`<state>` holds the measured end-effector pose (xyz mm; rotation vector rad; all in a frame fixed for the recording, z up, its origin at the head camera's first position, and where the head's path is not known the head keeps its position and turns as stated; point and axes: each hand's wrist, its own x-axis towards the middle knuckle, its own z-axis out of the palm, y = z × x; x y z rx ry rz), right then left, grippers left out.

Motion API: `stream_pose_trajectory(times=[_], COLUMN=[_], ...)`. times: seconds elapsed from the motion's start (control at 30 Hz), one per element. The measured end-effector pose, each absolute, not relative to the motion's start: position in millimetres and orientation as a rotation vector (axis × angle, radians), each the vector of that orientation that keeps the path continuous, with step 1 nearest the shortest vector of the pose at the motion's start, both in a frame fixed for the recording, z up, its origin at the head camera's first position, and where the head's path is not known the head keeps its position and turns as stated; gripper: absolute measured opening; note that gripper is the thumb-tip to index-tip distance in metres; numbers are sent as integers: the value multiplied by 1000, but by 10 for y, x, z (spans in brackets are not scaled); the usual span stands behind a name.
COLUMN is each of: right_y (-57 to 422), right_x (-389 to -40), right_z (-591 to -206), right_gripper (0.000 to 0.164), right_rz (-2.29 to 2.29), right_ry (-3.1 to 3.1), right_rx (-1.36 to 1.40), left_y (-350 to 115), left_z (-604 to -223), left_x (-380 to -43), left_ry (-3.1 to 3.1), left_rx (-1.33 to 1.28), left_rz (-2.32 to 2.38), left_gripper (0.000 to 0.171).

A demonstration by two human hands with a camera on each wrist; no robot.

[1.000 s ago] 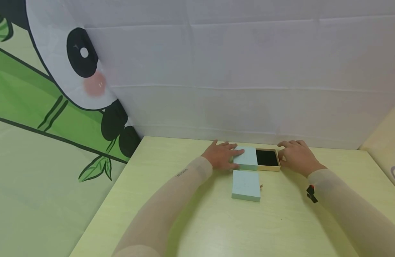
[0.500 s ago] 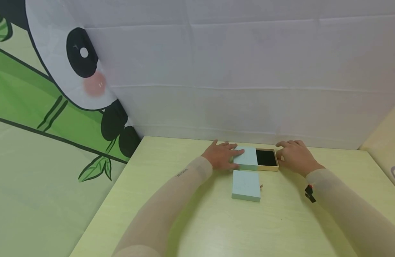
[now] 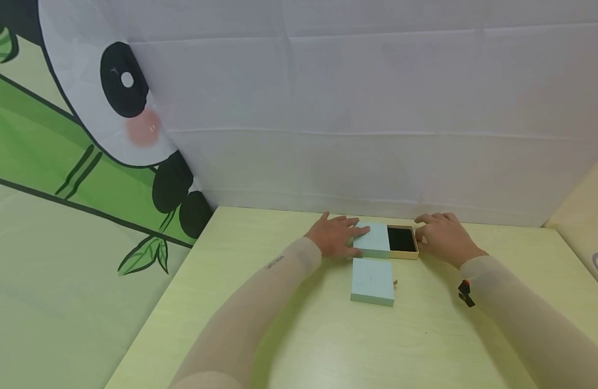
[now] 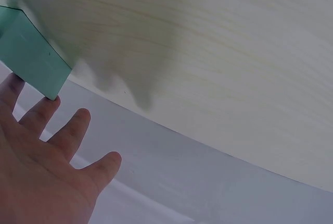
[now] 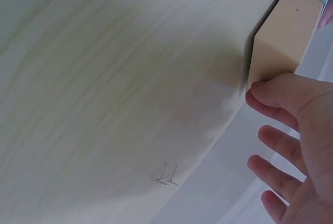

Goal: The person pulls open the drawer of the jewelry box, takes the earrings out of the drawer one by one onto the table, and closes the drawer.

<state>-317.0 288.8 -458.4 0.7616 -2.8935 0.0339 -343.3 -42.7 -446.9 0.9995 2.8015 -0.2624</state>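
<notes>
A mint-green box sleeve (image 3: 375,242) lies near the table's back edge, with a tan drawer (image 3: 404,255) partly out of its right end. Inside the drawer is a black surface (image 3: 401,239). My left hand (image 3: 332,235) rests at the sleeve's left end, fingers spread, one finger on its top; the left wrist view shows fingertips against the mint side (image 4: 36,52). At the drawer's outer end, the thumb and index finger of my right hand (image 3: 444,238) touch it; its other fingers extend loosely in the right wrist view. Any pull tab there is hidden.
A second mint-green box (image 3: 372,281) lies just in front of the first, with a small brown tab (image 3: 395,282) at its right side. Behind the pale wooden table (image 3: 299,335) hangs a white cloth (image 3: 347,167); a panda-printed cloth (image 3: 70,216) is at left.
The drawer has slid a little left into the sleeve, and my right hand has moved left with it. My left hand and the sleeve stay put.
</notes>
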Motion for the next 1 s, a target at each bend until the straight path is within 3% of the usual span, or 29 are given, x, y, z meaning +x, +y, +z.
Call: stream_pose_trajectory(times=[1.0], right_y=[2775], right_x=[-3202], right_z=[-4605], right_gripper=[9], right_rz=[54], right_ry=[-2909], right_rx=[724], left_y=[-414], left_z=[-4473], left_x=[-3438], left_ry=[2804], left_rx=[983], left_rz=[-261], left_gripper=[77])
